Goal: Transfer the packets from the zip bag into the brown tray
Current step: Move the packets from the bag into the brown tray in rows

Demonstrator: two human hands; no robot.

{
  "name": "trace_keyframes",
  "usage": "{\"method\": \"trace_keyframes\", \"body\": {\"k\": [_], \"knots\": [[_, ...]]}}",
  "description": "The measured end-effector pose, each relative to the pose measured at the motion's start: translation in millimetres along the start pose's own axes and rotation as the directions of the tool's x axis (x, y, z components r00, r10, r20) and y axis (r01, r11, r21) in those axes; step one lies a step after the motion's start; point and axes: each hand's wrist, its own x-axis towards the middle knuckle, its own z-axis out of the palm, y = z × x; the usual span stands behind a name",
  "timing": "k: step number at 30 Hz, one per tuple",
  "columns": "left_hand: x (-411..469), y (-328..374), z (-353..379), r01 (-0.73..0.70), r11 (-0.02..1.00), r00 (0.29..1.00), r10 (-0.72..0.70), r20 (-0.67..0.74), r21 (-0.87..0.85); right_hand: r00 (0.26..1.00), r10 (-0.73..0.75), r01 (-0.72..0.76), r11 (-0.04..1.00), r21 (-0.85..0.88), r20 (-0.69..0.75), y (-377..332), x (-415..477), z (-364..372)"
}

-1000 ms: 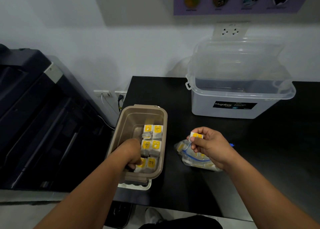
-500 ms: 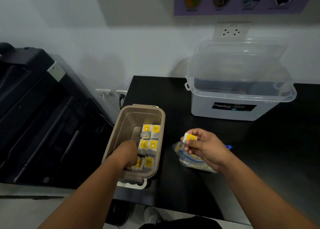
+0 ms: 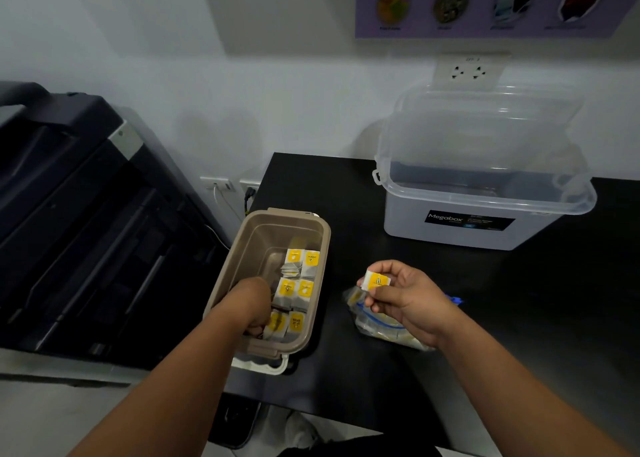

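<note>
The brown tray stands at the left edge of the black table and holds several white-and-yellow packets in rows. My left hand is inside the tray at its near end. Its fingers curl down onto a packet there, and the fingertips are hidden. To the right of the tray lies the clear zip bag with a blue seal, with more packets inside. Just above the bag, my right hand pinches one packet between thumb and fingers.
A clear Megabox storage box stands at the back right with its lid leaning on the wall. A large dark printer fills the left side. A white lid lies under the tray's near end. The table ends just beyond it.
My right hand has carried its packet a little left, toward the tray. My left hand has stayed at the tray's near end.
</note>
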Motion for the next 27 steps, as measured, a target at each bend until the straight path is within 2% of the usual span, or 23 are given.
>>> {"method": "trace_keyframes", "body": {"k": [3, 4, 7, 9, 10, 13, 16, 18, 21, 27], "knots": [[-17.9, 1.0, -9.8, 0.007, 1.0, 0.999, -0.008, 0.037, 0.03, 1.0, 0.005, -0.005, 1.0, 0.016, 0.015, -2.5, -2.1, 4.2], [-20.4, 0.6, -11.5, 0.013, 1.0, 1.0, -0.013, 0.015, -0.021, 1.0, 0.003, -0.003, 1.0, 0.011, 0.027, -3.6, -2.7, 5.9], [-21.7, -4.4, -20.2, -0.028, 0.977, 0.973, -0.022, -0.23, -0.212, 0.998, -0.01, 0.01, 1.0, -0.004, 0.061, -6.6, -4.0, 10.5], [-31.2, -2.2, -29.4, -0.164, 0.938, 0.915, 0.028, -0.403, -0.306, 0.997, -0.018, 0.019, 1.0, -0.016, 0.075, -10.0, -4.2, 14.8], [-39.5, 3.0, -34.4, -0.26, 0.894, 0.876, 0.058, -0.479, -0.366, 0.996, -0.025, 0.026, 0.999, -0.018, 0.084, -12.4, -4.2, 17.7], [-66.1, 24.7, -47.4, -0.556, 0.654, 0.765, 0.162, -0.623, -0.513, 0.993, -0.031, 0.031, 1.0, 0.001, 0.117, -19.7, -2.5, 28.9], [-76.6, 39.1, -47.7, -0.648, 0.552, 0.727, 0.24, -0.644, -0.526, 0.988, -0.038, 0.034, 0.999, 0.028, 0.148, -27.3, -2.0, 42.0], [-77.7, 43.5, -45.0, -0.627, 0.526, 0.743, 0.183, -0.644, -0.574, 0.986, -0.055, 0.051, 0.998, 0.026, 0.159, -32.1, -1.4, 50.1], [-76.7, 46.0, -42.5, -0.541, 0.409, 0.823, 0.076, -0.563, -0.735, 0.982, -0.1, 0.104, 0.994, -0.018, 0.158, -36.2, 0.0, 61.9], [-78.3, 38.2, -45.4, -0.45, 0.292, 0.878, -0.026, -0.477, -0.844, 0.958, -0.215, 0.259, 0.932, -0.252, 0.192, -37.0, 2.1, 82.3]]}}
